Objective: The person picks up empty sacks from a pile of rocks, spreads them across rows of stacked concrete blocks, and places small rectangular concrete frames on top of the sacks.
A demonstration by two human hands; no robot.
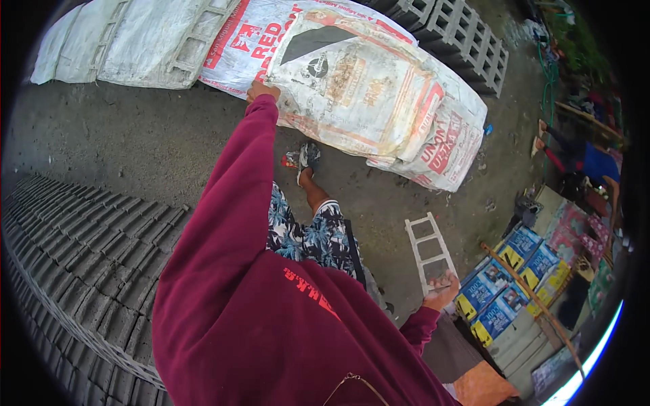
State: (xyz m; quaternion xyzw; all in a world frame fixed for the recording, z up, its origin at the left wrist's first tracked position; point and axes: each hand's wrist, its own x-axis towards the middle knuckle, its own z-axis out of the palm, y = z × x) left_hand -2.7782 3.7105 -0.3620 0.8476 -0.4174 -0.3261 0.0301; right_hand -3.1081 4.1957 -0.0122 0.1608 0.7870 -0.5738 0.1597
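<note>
Presently, the left hand [263,92] is gripping a weathered, white printed sack [355,84] at its near-left corner, while the right hand [443,292] is holding a grey, ladder-shaped frame [432,260] by its near end.

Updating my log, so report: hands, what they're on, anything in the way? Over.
Right hand holding pale ladder-shaped frame. Left hand at edge of white sack, grip unclear. Grey hollow blocks beyond; nothing seen blocking either hand.
</note>
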